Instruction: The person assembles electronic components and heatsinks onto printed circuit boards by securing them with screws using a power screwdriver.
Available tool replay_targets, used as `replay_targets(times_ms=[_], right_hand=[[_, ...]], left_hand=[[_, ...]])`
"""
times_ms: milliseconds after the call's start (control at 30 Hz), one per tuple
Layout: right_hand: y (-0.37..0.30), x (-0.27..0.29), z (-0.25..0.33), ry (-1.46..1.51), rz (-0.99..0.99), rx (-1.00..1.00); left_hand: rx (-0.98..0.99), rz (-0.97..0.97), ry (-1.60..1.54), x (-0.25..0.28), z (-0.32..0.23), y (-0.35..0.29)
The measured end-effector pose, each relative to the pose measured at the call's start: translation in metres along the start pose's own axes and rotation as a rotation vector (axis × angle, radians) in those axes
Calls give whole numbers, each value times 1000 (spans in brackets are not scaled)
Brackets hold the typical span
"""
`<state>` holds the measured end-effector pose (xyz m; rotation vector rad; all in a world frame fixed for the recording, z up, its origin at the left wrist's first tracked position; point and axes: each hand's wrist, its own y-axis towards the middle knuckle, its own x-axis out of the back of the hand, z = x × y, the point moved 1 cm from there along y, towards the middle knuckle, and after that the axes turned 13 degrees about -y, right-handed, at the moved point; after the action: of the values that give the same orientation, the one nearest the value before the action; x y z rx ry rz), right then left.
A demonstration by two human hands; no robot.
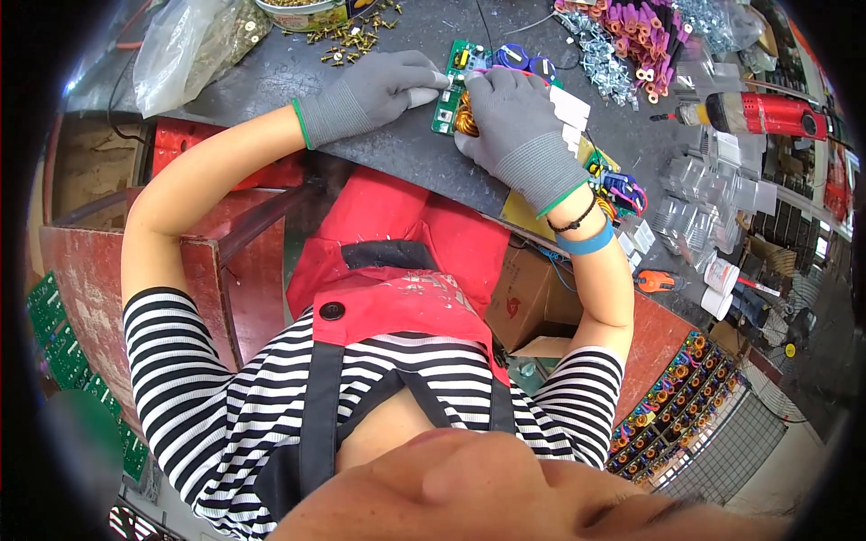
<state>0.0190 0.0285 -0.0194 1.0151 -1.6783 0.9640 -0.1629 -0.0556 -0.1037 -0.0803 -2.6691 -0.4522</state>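
Observation:
A green circuit board (444, 115) lies on the dark tabletop, carrying a copper-wound coil (465, 115), blue round capacitors (511, 57) and white blocks (570, 108). My right hand (516, 117), in a grey glove, is closed over the middle of the board, its fingers bent round the parts there and hiding them. From the left comes my left hand (383, 93), also gloved, with fingers stretched out and their tips at the board's left edge. Another board with coils and blue parts (618, 187) lies beside my right wrist.
Brass screws (338, 41) lie at the back beside a tub and a plastic bag (185, 59). Silver screws (603, 65) and purple-sleeved leads (642, 32) are piled back right. A red power screwdriver (767, 114), clear plastic pieces (695, 203) and an orange-handled tool (657, 281) lie right.

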Motion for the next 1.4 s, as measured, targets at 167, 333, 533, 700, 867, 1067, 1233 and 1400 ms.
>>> replay_targets(times_ms=[167, 333, 533, 700, 867, 1067, 1233, 1400], right_hand=[[-2, 1, 2, -9, 2, -10], [-22, 3, -7, 29, -13, -109], [-126, 26, -55, 160, -430, -304], [-189, -19, -67, 72, -31, -425], [-183, -47, -60, 2, 10, -352], [-186, -45, -76, -33, 101, -338], [-189, -41, -93, -5, 118, -360], [-188, -46, -91, 13, 29, -317]], left_hand=[[-27, -6, 54, -2, -2, -1], [-73, 12, 41, -4, -4, 7], [324, -206, -316, 5, -37, -10], [172, -32, -481, -50, -94, 5], [-16, 57, -104, -127, -101, 35], [-188, -46, 257, -187, -79, 58], [-236, 7, 400, -193, -82, 59], [-427, 57, 437, -185, -85, 51]])
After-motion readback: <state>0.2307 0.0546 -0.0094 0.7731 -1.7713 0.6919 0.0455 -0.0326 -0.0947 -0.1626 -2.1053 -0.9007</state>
